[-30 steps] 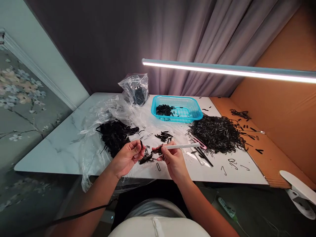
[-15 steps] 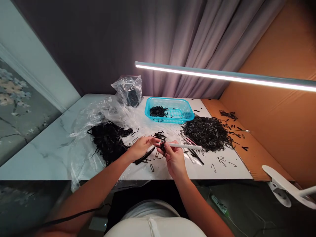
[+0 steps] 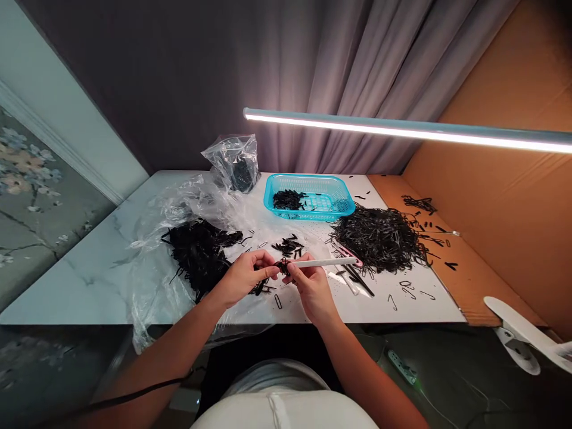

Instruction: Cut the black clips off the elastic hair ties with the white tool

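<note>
A slim white flat stick (image 3: 328, 262) lies across the fingers of my right hand (image 3: 315, 292), its far end pointing right. My left hand (image 3: 245, 275) pinches a small dark cluster of black pieces (image 3: 283, 267) where the two hands meet; the fingertips partly cover it. Just beyond the hands lies a small group of short black pieces (image 3: 288, 245). To the left of my left hand is a heap of black strips (image 3: 196, 253) on clear plastic. A pile of thin black loops (image 3: 379, 238) spreads to the right of my right hand.
A blue basket (image 3: 344, 214) with short black pieces stands at the back. Beside it is a clear bag (image 3: 230, 161) with dark contents. Pink-edged and black tools (image 3: 357, 280) lie right of the hands. A lit tube lamp (image 3: 402, 131) crosses above the table.
My left hand's fingers have lowered and closed in against the black cluster at my right fingertips. More of the short black pieces beyond shows. The view has shifted slightly.
</note>
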{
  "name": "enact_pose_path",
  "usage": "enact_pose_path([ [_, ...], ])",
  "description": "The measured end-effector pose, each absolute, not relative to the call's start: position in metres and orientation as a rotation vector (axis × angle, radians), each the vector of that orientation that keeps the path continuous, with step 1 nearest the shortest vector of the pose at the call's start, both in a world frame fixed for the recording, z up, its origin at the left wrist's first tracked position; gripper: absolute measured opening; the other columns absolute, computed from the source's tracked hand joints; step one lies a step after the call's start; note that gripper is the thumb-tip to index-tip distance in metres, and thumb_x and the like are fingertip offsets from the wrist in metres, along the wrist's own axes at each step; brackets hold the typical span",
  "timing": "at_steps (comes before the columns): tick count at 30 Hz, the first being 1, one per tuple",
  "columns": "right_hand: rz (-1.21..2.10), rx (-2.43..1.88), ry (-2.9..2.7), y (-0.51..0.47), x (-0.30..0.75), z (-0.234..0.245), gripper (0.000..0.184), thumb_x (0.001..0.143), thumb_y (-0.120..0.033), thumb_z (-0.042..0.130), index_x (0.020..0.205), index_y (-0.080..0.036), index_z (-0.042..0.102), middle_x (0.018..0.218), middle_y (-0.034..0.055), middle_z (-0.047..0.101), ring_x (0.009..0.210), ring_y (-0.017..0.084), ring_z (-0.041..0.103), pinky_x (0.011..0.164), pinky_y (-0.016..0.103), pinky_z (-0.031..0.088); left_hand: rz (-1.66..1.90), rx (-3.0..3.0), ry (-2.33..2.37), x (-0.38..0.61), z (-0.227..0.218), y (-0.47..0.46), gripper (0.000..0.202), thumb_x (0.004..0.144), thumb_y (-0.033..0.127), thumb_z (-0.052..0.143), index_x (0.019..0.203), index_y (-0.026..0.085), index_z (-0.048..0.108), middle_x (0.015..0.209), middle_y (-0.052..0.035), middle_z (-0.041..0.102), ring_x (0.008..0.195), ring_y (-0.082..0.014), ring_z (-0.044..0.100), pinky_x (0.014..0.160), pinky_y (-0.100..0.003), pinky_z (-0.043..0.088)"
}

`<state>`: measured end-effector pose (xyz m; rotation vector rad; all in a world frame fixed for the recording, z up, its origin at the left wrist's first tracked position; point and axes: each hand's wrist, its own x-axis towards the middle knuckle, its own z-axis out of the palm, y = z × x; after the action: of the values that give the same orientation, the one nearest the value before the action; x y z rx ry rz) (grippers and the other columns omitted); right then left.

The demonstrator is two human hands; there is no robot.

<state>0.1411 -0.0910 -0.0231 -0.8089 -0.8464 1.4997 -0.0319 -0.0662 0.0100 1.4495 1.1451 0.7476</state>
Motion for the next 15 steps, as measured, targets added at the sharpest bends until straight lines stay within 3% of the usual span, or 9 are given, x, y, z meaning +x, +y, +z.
enact_pose_path([
  [15,1.438,-0.825,-0.816,-0.0926,0.1348,-0.0183,0.026,0.078,-0.032,0.076,0.077,-0.017,0.054,0.074,-0.0010,0.065,0.065,0.012,0.062,0.064,0.023,0.046,0.859,1.338,1.045,-0.0284,0.0087,-0.0711,0.023,0.080,0.035,0.072,0.083,0.015,0.061,0.073,-0.0024,0.069,0.074,-0.0143,0.062,0.074,-0.028,0.043],
])
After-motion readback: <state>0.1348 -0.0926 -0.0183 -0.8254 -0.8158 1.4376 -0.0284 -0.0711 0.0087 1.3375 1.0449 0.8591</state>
